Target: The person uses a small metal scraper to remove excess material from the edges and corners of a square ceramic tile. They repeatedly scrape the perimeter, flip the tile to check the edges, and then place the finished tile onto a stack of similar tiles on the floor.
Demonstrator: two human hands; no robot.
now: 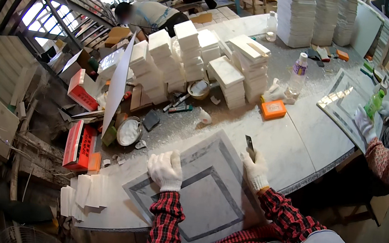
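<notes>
A square grey-and-white marble panel (215, 199) with dark inlaid bands lies in front of me, its near corner reaching past the table's edge toward my lap. My left hand (166, 170), in a white knit glove, is closed over the panel's upper left edge, fingers curled. Beside the upper right edge is my right hand (255, 171), also gloved, closed around a putty knife (250, 143). The knife's flat dark blade points up and away from me. Its handle is hidden in the glove.
Stacks of white tiles (228, 75) stand beyond the panel. Nearer are a bowl of white paste (129, 131), an orange box (273, 109) and a plastic bottle (297, 77). White strips (90, 190) lie at left. A co-worker's gloved hand (366, 124) holds a green bottle (374, 104) at right.
</notes>
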